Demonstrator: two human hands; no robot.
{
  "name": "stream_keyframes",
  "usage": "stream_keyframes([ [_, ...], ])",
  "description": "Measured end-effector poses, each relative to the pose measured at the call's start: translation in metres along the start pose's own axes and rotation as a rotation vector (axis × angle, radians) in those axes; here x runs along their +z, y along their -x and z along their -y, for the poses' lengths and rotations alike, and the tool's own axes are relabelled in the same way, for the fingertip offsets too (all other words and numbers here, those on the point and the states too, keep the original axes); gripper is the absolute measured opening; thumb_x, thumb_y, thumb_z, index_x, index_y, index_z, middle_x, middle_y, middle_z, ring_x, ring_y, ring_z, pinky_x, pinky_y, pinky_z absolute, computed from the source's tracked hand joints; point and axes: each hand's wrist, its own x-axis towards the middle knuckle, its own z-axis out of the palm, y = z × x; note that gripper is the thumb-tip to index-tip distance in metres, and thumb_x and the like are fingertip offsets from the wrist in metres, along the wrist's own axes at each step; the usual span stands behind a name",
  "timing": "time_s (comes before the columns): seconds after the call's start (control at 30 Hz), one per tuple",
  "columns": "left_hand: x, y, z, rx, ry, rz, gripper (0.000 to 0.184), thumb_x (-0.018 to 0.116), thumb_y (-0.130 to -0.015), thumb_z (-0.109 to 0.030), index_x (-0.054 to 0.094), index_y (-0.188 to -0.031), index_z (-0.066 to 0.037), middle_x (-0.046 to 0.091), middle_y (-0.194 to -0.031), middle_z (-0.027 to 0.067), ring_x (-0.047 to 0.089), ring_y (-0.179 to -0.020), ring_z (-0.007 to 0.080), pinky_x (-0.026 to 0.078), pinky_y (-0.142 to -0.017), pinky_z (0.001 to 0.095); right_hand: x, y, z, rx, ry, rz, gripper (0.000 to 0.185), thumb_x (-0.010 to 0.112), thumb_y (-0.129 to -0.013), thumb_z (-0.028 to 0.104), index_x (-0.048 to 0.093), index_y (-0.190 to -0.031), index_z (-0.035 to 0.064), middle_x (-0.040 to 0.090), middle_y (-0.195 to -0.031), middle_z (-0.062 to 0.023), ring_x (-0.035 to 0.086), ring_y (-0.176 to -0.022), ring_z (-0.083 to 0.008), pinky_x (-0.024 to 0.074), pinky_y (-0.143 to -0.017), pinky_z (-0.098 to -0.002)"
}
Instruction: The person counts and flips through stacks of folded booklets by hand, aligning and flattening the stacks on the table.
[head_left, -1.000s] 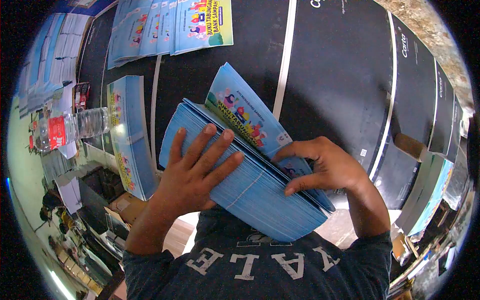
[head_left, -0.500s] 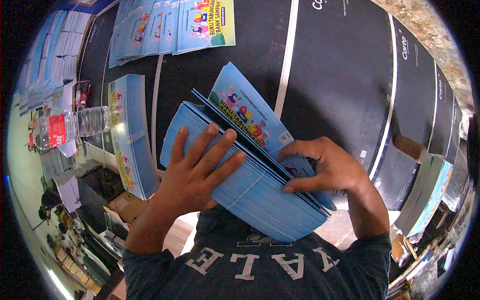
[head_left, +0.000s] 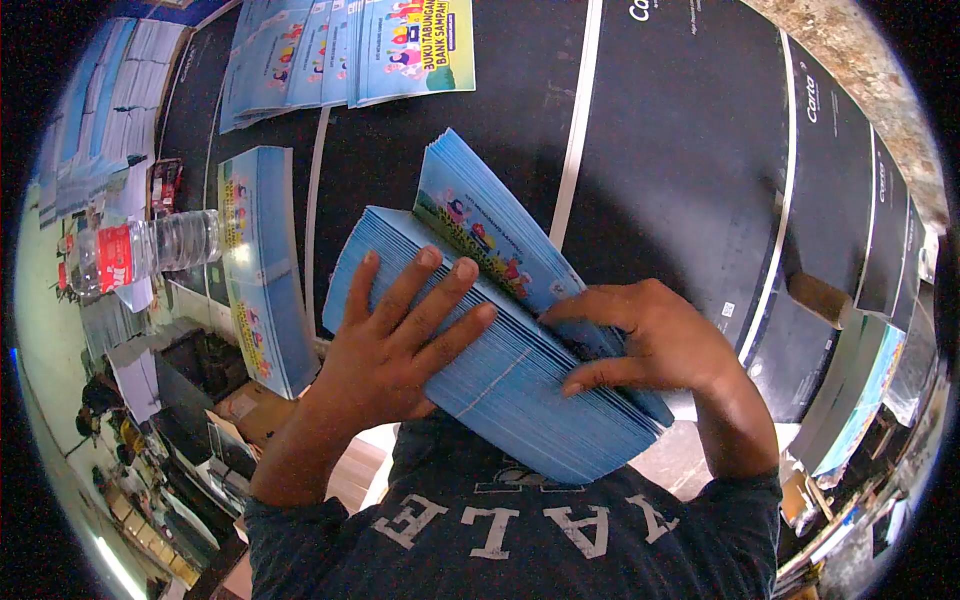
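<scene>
Fingers (head_left: 458,287) at booklet stack (head_left: 540,415): separating step, by appearance.
Left hand (head_left: 388,352) lay spread-fingered on the stack; right hand (head_left: 660,335) held thumb and index apart at the tilted-back booklets (head_left: 500,232). The stack slanted at near centre, fanned booklets (head_left: 415,55) far left. Next move probably called for steady left pressure.

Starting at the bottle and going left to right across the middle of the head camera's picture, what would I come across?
Bottle → left booklet stack → left hand → right hand → right booklet stack.
</scene>
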Motion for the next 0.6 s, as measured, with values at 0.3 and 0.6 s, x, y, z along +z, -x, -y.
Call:
stream_keyframes([
  [0.3, -0.001, -0.001, -0.002, -0.055, 0.106, -0.032, 0.105, 0.091, -0.049, -0.039, 0.049, -0.145, -0.026, 0.034, -0.162, 0.0072, 0.024, -0.152, 0.0301, 0.009, -0.12, 0.0645, -0.001, 0.0, -0.007, -0.006, -0.065, -0.014, 0.056, 0.088, -0.072, 0.033, 0.069, -0.117, 0.0059, 0.073, -0.109, -0.016, 0.073, -0.098, -0.032, 0.056, -0.088, -0.0399],
  [0.6, -0.002, -0.001, -0.002, -0.047, 0.105, -0.031, 0.105, 0.091, -0.048, -0.037, 0.05, -0.144, -0.025, 0.034, -0.162, 0.0077, 0.025, -0.152, 0.0306, 0.008, -0.12, 0.064, -0.001, 0.0, -0.01, -0.011, -0.156, 0.024, 0.05, 0.079, -0.083, 0.036, 0.066, -0.12, 0.0065, 0.069, -0.119, -0.0167, 0.068, -0.104, -0.0374, 0.0545, -0.091, -0.0434],
])
